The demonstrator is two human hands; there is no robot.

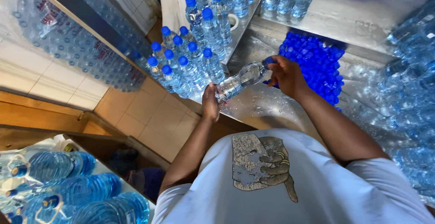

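I hold a clear plastic water bottle tilted nearly flat over a wet steel counter. My left hand grips its base. My right hand is closed around its neck, fingers on the blue cap. Just right of that hand lies a heap of loose blue caps. A cluster of capped filled bottles stands upright on the counter to the left of the held bottle.
More capped bottles stand further back, others on a raised steel shelf. Wrapped packs of bottles lean at the left over a tiled floor. Large blue water jugs lie at bottom left. Bagged bottles pile at right.
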